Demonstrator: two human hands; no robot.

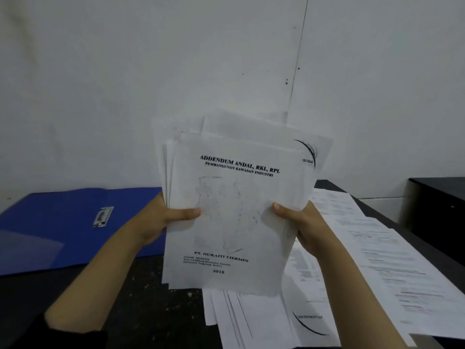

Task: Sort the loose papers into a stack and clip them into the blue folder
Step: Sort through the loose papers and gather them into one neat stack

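Note:
I hold an uneven stack of white papers (239, 202) upright above the dark table, its front sheet a printed title page. My left hand (163, 220) grips the stack's left edge, thumb across the front. At the right edge my right hand (299, 222) grips it the same way. The sheets behind stick out at the top, unaligned. The blue folder (63, 222) lies closed and flat on the table to the left, with a small label on its cover. More loose papers (364, 260) lie spread on the table to the right and below the stack.
A white wall (176, 71) stands close behind the table. A black box-like object (437, 205) sits at the far right. Bare dark tabletop (141, 298) shows between the folder and the papers.

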